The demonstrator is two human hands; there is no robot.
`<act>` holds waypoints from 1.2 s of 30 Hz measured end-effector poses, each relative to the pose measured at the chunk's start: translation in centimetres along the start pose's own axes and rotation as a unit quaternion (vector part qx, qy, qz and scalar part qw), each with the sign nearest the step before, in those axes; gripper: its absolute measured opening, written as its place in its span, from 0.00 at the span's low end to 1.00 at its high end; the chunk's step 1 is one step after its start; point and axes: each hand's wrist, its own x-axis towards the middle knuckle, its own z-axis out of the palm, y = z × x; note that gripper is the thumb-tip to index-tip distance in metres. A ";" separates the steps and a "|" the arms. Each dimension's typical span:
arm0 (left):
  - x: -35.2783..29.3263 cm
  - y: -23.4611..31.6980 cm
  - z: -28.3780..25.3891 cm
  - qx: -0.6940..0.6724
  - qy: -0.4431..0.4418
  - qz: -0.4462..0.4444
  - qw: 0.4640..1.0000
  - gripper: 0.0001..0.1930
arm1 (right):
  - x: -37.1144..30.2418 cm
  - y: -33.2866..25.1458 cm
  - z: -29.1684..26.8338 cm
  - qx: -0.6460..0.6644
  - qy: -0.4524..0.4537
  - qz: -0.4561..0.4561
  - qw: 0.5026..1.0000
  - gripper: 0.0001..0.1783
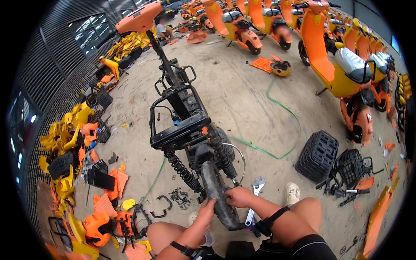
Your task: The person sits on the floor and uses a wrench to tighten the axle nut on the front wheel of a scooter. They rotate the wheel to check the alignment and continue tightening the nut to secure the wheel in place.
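Observation:
In front of me stands a stripped electric scooter frame [182, 108], black, with an orange front cover [139, 18]. Its rear wheel [215, 184] points toward me between two coil-spring shock absorbers [182, 171]. Against the tyre's left side is my left hand [205, 213], its fingers pressed together and partly hidden. Curled fingers of my right hand [239, 197] meet the wheel's right side, near the lower end of the shock absorber. What either hand pinches there is too small or covered. An adjustable wrench [258, 185] lies on the floor by my right forearm, beside another chrome wrench [249, 216].
Stacked black plastic baskets [317, 156] and loose black parts [350, 169] are to the right. Yellow and orange body panels [65, 143] heap along the left wall. A green hose [284, 113] crosses the concrete. Rows of scooters [342, 73] stand behind; a person [164, 30] sits far back.

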 end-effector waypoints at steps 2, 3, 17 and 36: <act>-1.2 1.3 0.7 -0.005 0.007 -0.017 1.000 0.26 | 0.0 0.3 -0.3 0.013 -0.006 -0.002 1.000 0.17; -1.2 1.4 0.6 -0.010 0.010 -0.023 1.000 0.26 | 0.0 0.2 -0.4 0.022 -0.005 -0.002 1.000 0.17; -0.2 1.2 -0.1 -0.020 -0.014 -0.032 0.999 0.26 | 0.9 1.9 -1.3 -0.022 0.051 0.085 0.995 0.16; 3.5 1.6 -1.6 -0.110 0.028 -0.060 0.992 0.28 | -2.2 -0.6 -2.8 -0.083 0.022 0.095 0.992 0.19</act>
